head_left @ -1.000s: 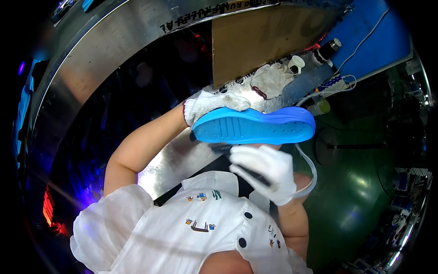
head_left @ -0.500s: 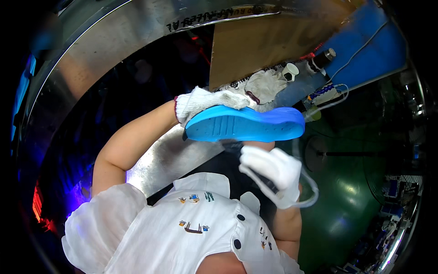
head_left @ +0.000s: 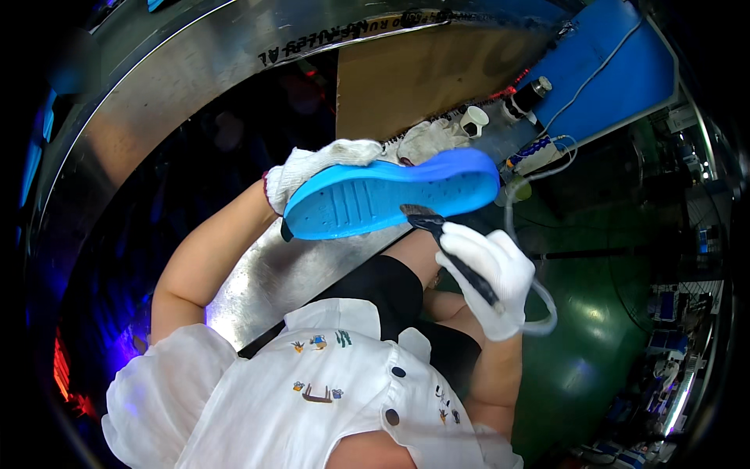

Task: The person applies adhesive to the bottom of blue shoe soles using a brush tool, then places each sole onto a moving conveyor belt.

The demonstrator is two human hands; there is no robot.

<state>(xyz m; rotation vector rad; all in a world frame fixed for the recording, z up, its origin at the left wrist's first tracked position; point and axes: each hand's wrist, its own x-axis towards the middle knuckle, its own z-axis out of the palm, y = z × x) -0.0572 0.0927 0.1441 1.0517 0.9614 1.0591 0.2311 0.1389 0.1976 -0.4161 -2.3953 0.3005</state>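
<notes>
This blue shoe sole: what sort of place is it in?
Probably a shoe workshop or factory: the gloved left hand holds the blue shoe sole, the gloved right hand a black brush, near a metal work surface.

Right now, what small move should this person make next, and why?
Probably draw the brush gently along the blue sole: the right grip holds it with its bristles at the sole's lower edge, though contact is unclear, while the left grip holds the sole with its ridged face showing.
</notes>
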